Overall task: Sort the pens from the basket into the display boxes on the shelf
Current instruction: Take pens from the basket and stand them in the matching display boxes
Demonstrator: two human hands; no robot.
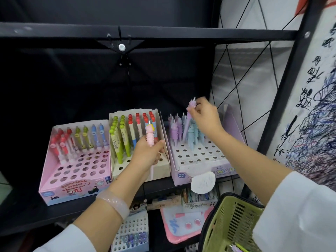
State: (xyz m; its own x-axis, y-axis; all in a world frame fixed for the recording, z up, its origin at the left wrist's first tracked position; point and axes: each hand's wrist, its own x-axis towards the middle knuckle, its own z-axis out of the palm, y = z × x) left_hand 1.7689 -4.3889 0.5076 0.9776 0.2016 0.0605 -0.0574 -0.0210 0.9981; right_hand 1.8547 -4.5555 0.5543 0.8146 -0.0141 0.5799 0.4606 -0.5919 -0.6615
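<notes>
Three display boxes stand on the black shelf: a pink one (54, 188) at left, a beige one (164, 166) in the middle, a lilac unicorn box (205, 172) at right. My right hand (207, 119) pinches a purple unicorn pen (189, 120) by its top, over the purple and blue pens standing in the lilac box. My left hand (147, 153) grips a pink unicorn pen (150, 137) upright in front of the beige box. A green basket (231, 226) hangs at lower right with a few pens at its bottom.
The black shelf board (27, 211) carries the boxes; an upper black shelf beam (145, 31) runs overhead. Below the shelf sit more pen trays (132, 233) and a pink board (183, 224). A wire grid panel (241, 79) and scribbled white wall are at right.
</notes>
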